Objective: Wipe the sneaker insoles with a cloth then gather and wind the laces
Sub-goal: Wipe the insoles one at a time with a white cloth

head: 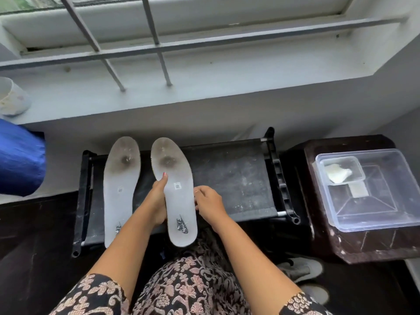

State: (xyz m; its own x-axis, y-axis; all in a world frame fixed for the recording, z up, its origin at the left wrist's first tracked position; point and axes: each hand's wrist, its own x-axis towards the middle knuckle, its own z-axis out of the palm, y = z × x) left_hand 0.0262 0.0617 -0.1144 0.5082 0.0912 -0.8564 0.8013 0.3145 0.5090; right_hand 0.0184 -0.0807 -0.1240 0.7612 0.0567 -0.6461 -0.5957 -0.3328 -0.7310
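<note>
Head: insole (179, 196) btwn both hands.

L hand (156, 201) + R hand (210, 202) grip insole (176, 189); 2nd insole (120, 189) on rack (238, 178).

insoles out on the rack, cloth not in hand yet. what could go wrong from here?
1. The held insole is gripped by the left hand along one edge, its heel hanging off the rack; it may flex or slip once wiping pressure starts.
2. The other insole overhangs the rack at its near end, beside the left forearm; a bump could tip it off.
3. What looks like the cloth sits in the plastic container far right; reaching means letting go with the right hand.
</note>
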